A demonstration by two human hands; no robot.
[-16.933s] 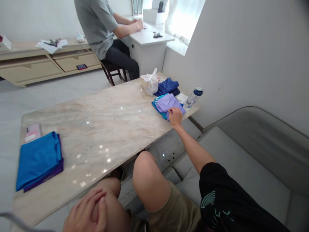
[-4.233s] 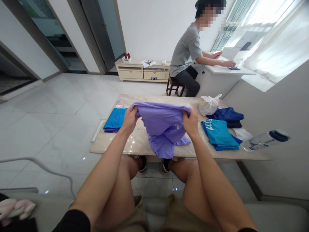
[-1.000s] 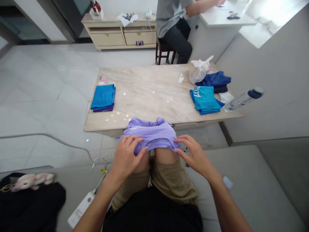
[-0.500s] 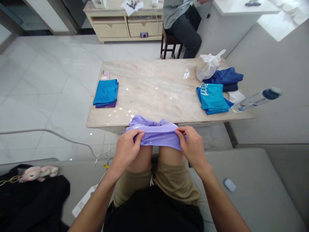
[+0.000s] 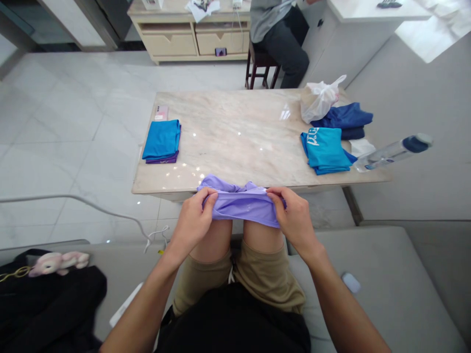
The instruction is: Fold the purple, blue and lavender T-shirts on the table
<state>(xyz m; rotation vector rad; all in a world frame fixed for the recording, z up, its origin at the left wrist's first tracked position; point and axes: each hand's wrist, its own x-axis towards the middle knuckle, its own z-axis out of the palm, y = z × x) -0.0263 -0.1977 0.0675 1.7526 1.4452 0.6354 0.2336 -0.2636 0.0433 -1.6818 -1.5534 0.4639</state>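
Note:
A lilac garment (image 5: pixel 241 206) lies bunched over my knees at the near edge of the marble table (image 5: pixel 235 137). My left hand (image 5: pixel 191 223) pinches its left end, fingers closed on the cloth. My right hand (image 5: pixel 294 220) grips its right end the same way. The cloth is stretched between both hands. On the table's left lies a folded blue garment on a purple one (image 5: pixel 162 142). On the right lie a folded turquoise shirt (image 5: pixel 326 149) and a dark blue one (image 5: pixel 344 117).
A white plastic bag (image 5: pixel 318 100) and a water bottle (image 5: pixel 393 152) stand at the table's right end, a pink phone (image 5: pixel 161 113) at the left. Another person (image 5: pixel 279 29) sits on a stool at a white desk beyond. I sit on a grey sofa (image 5: pixel 386 284); a black bag (image 5: pixel 47 304) lies left.
My hands have lifted the lilac cloth's near edge and gathered it tighter, moving slightly up toward the table edge; the view has barely shifted in the last half second.

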